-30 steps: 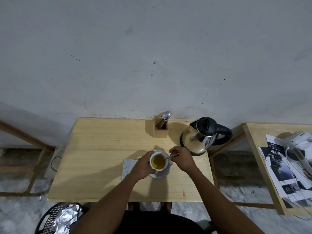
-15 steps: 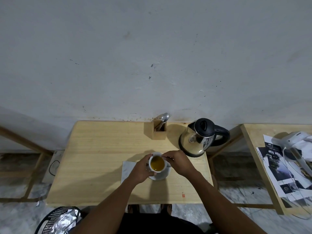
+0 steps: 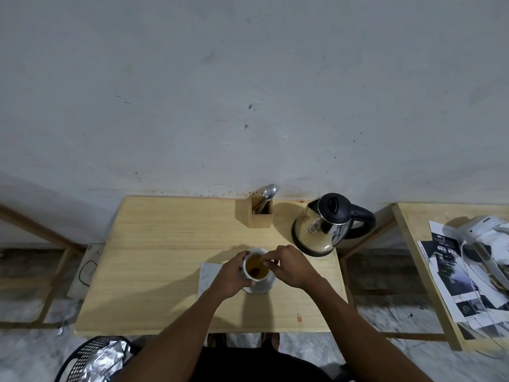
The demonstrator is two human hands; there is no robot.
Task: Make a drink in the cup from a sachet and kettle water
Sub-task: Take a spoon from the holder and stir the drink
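Observation:
A white cup (image 3: 256, 268) full of amber drink stands on a white saucer (image 3: 261, 285) in the middle of the wooden table (image 3: 165, 257). My left hand (image 3: 232, 274) wraps around the cup's left side. My right hand (image 3: 289, 267) is at the cup's right rim, its fingers pinched on a spoon whose dark bowl dips into the drink. The steel kettle (image 3: 327, 224) with a black lid and handle stands behind and to the right of the cup.
A wooden holder (image 3: 260, 213) with cutlery stands at the table's back edge. A white napkin (image 3: 209, 274) lies under my left hand. A second table (image 3: 407, 224) with papers sits to the right. A black bin (image 3: 91, 359) with foil stands at lower left.
My right hand has moved left around the cup's rim with the spoon, from the right side toward the far side. My left hand has stayed on the cup.

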